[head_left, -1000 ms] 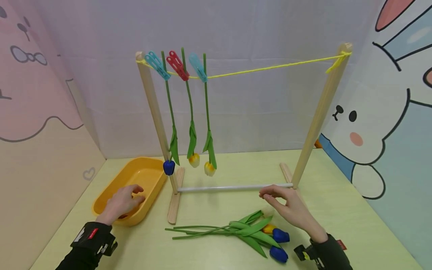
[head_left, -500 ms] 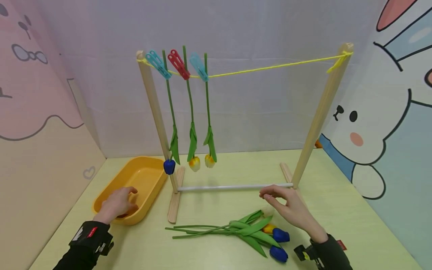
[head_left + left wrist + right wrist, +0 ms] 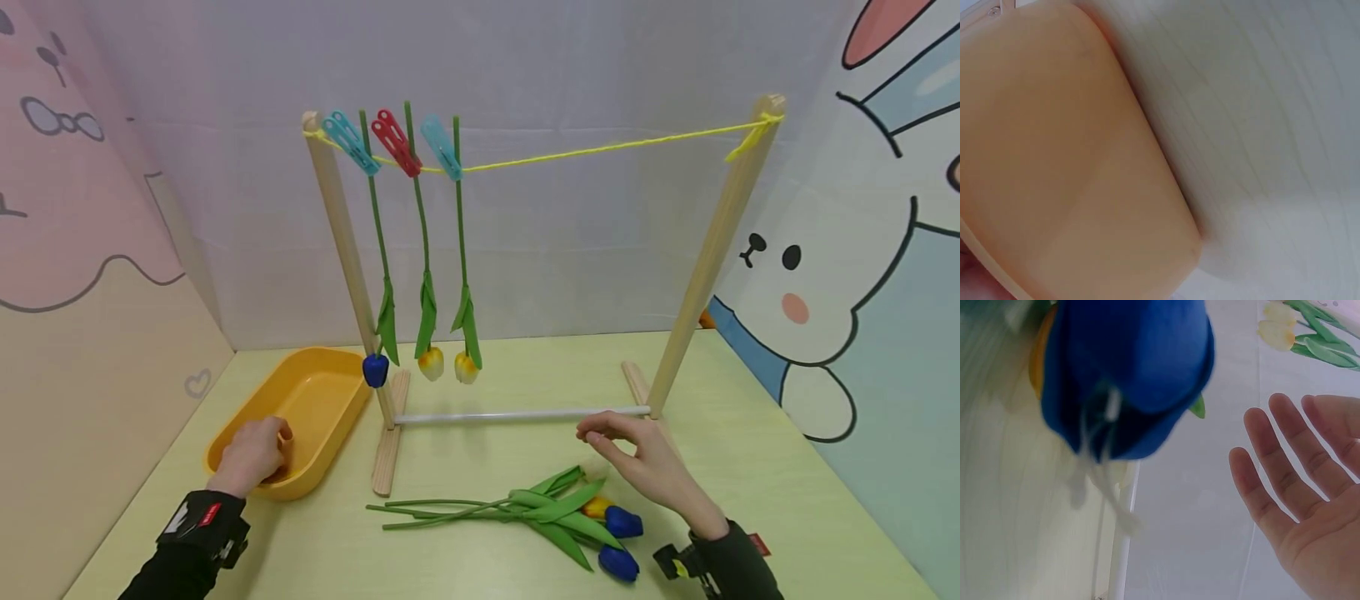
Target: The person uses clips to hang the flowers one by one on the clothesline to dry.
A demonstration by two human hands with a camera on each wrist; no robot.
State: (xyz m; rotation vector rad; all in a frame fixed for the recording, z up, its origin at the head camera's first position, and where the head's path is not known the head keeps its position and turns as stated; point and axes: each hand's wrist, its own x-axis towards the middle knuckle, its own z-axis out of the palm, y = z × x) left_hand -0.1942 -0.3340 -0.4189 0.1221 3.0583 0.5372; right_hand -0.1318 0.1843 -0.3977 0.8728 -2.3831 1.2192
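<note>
My left hand (image 3: pixel 251 457) reaches down into the near end of the yellow basin (image 3: pixel 330 383); its fingertips are hidden, so I cannot see what they touch. The left wrist view shows mainly the basin's outer wall (image 3: pixel 1085 150). Over the table's right side hovers my right hand (image 3: pixel 637 458), fingers relaxed and holding nothing. Just below it lies a bunch of artificial tulips (image 3: pixel 555 510) with blue and yellow heads. Upside down on a yellow string (image 3: pixel 570 155) hang a blue tulip (image 3: pixel 376 370) and two yellow-white tulips, held by two blue clothespins (image 3: pixel 351 142) and a red clothespin (image 3: pixel 396 143).
Two wooden posts, the left (image 3: pixel 341 242) and the right (image 3: pixel 712 258), carry the string. A white rod (image 3: pixel 517 416) joins them low down, and flat wooden feet (image 3: pixel 388 450) rest on the table (image 3: pixel 315 550). Cartoon-printed panels flank both sides.
My left hand has shifted slightly left and deeper into the basin, with its fingers drawing in. The hanging tulips sway a little. My right hand stays put.
</note>
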